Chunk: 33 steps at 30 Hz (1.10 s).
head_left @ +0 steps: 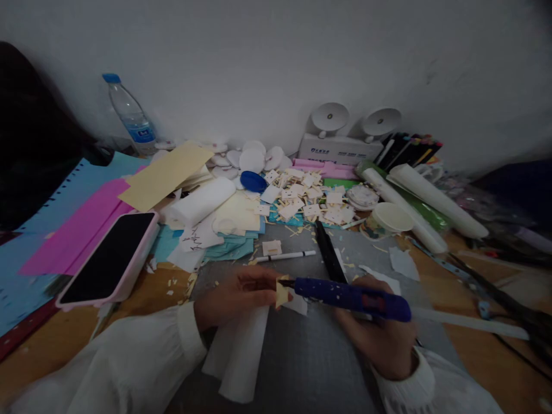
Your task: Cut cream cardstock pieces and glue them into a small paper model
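Beyond the right hand point(386, 343), a round tub point(371, 231)

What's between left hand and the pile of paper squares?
Head view: a white pen-like stick, a small pale piece and scraps lie between the left hand and pile.

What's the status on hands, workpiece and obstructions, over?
Left hand pinching yellow piece. Right hand gripping glue gun, nozzle at piece, contact unclear. White paper below left hand; nothing visibly blocking nozzle.

The card pile point(291, 210) lies behind the tool point(340, 294), left of the cup point(391, 217).
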Motion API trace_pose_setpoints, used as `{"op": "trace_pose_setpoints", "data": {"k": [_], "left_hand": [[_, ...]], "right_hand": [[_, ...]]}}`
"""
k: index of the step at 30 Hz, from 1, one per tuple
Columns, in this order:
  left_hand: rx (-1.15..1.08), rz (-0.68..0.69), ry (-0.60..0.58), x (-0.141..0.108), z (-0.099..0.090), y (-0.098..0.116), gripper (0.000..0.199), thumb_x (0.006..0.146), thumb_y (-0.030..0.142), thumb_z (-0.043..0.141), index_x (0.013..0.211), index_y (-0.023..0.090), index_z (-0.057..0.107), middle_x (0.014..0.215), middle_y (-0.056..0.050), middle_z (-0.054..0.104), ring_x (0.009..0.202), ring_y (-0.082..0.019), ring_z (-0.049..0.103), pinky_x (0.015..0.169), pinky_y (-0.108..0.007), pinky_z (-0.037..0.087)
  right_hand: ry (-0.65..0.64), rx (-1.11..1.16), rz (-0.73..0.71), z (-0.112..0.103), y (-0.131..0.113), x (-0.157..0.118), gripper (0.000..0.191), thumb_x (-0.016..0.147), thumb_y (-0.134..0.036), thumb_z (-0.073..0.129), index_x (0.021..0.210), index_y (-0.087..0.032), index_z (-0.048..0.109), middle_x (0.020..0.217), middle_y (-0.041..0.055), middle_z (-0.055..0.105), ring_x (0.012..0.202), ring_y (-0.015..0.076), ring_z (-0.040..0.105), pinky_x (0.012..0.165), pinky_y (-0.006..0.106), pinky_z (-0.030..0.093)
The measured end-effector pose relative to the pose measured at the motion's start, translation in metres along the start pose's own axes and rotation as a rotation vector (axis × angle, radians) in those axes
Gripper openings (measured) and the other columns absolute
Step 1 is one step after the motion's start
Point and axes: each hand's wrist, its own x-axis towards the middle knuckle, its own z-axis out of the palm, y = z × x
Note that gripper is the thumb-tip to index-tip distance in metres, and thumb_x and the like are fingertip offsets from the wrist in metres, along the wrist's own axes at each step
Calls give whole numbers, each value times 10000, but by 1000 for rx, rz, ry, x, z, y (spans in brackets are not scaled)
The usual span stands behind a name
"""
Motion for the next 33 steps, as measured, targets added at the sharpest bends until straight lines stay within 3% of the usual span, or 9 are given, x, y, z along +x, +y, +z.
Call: {"op": "trace_pose_setpoints", "data": {"k": [10, 16, 33], "left_hand": [[25, -6, -10, -1, 0, 0, 287, 704, 327, 751, 966, 215, 714, 887, -26, 739, 783, -181, 666, 791, -316, 491], [42, -18, 9, -1, -1, -2, 235, 726, 259, 718, 955, 210, 710, 913, -23, 740, 855, -189, 668, 803, -305, 490], [11, -19, 18, -2, -1, -1, 248, 721, 253, 722, 964, 205, 716, 910, -27, 744, 804, -179, 671, 767, -286, 505]], "right_hand": [[-5, -64, 19, -1, 3, -2, 176, 773, -353, 630, 822, -220, 527, 649, -20, 584, 520, 153, 578, 478, 257, 439], [36, -104, -2, 0, 4, -1, 152, 769, -319, 633, 837, -232, 528, 652, -21, 589, 536, 159, 585, 487, 260, 445], [53, -148, -23, -2, 9, -3, 127, 761, -288, 646, 802, -233, 540, 632, -25, 565, 537, 155, 578, 505, 256, 443]]}}
